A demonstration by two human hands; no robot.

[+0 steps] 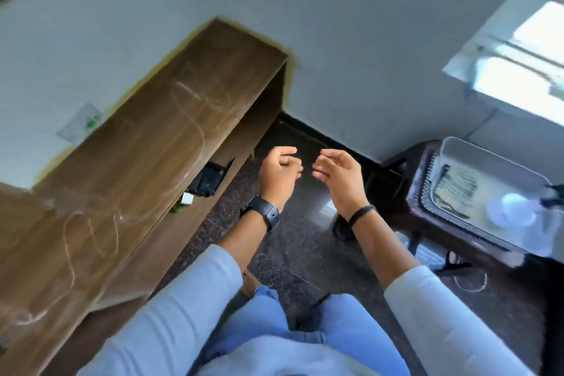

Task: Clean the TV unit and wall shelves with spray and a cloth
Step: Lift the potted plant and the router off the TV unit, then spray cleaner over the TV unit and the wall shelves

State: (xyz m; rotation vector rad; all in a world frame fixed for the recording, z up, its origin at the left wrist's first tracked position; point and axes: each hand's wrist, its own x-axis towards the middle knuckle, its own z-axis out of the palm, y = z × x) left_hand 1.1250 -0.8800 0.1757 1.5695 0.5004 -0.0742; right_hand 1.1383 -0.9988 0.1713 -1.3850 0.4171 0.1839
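The wooden TV unit (158,143) runs along the wall on the left, its brown top marked with pale chalk-like scribbles. My left hand (279,172) and my right hand (337,175) hover side by side above the dark floor, just right of the unit's end. Both hold nothing, with fingers loosely curled. A clear spray bottle (518,212) lies blurred at the right edge, on a white tray (476,156). No cloth is in sight.
The tray sits on a dark wicker stool (418,192) at the right. A black device (210,178) and a small white item (186,198) lie on the unit's lower shelf. A wall socket (80,123) is behind the unit. A bright window (531,64) is at the upper right.
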